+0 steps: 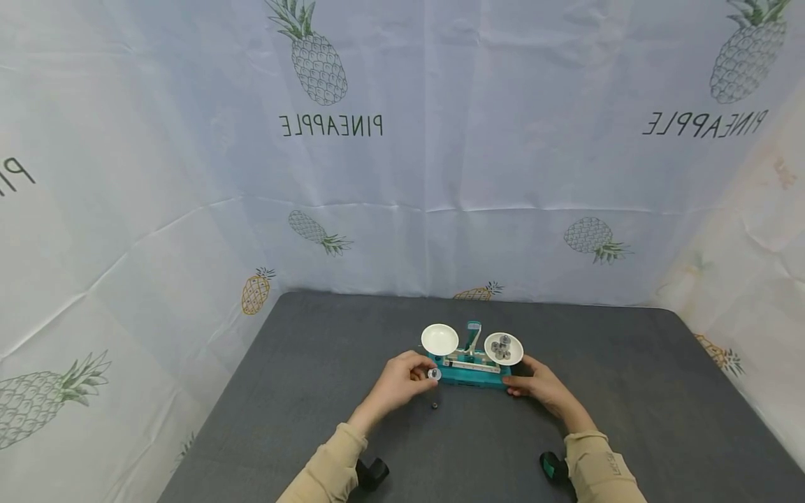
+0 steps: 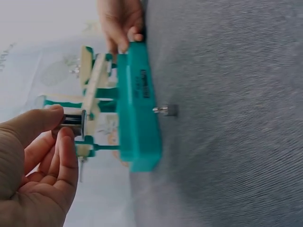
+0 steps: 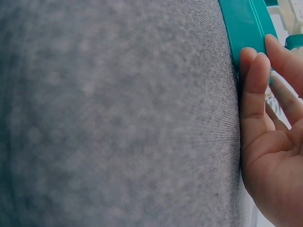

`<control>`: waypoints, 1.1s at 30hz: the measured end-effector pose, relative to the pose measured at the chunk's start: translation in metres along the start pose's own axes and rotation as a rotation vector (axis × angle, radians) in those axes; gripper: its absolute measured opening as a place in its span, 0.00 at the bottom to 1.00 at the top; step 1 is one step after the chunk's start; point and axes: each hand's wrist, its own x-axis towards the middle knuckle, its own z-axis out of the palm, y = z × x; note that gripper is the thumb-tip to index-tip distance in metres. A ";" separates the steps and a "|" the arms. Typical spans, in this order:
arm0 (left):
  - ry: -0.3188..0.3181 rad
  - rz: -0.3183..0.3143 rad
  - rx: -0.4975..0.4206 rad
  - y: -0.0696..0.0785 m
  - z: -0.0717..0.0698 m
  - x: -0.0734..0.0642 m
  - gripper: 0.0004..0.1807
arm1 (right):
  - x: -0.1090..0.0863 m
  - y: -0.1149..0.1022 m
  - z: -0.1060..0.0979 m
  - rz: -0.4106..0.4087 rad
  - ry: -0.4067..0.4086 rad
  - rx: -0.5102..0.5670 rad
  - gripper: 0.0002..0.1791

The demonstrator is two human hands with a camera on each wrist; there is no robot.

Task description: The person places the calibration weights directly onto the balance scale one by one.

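A teal balance scale point(image 1: 473, 376) stands on the dark table with two white pans. The left pan point(image 1: 439, 339) is bare, while several metal weights point(image 1: 501, 347) sit in the right pan point(image 1: 516, 353). My left hand point(image 1: 399, 377) pinches a shiny cylindrical metal weight point(image 2: 73, 121) between thumb and fingertips, in front of the scale's left end. At the scale's right end my right hand point(image 1: 542, 385) grips the teal base point(image 3: 248, 26), thumb and fingers around its corner. A small knobbed metal weight point(image 2: 166, 110) stands on the table before the base.
The grey cloth-covered table point(image 1: 302, 398) runs back to a pineapple-print curtain point(image 1: 402, 244), which also hangs along both sides. Black wrist devices point(image 1: 372, 475) are on both forearms, just above the tabletop.
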 end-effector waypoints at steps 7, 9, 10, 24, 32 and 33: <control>0.028 -0.003 -0.002 0.012 -0.007 0.005 0.11 | 0.000 0.002 0.000 0.004 0.005 0.008 0.47; 0.037 -0.009 -0.010 0.015 -0.009 0.007 0.10 | 0.000 0.003 0.000 0.006 0.008 0.011 0.47; 0.043 -0.012 -0.014 0.017 -0.010 0.008 0.10 | 0.000 0.003 0.000 0.005 0.008 0.011 0.48; 0.110 -0.044 0.046 0.029 -0.021 0.047 0.12 | -0.002 0.002 0.000 -0.010 0.016 0.009 0.46; 0.087 -0.045 0.064 0.028 -0.015 0.059 0.12 | -0.001 0.002 0.000 -0.022 0.000 0.016 0.45; 0.087 -0.048 0.069 0.028 -0.014 0.059 0.12 | 0.000 0.003 0.000 -0.022 0.001 0.017 0.45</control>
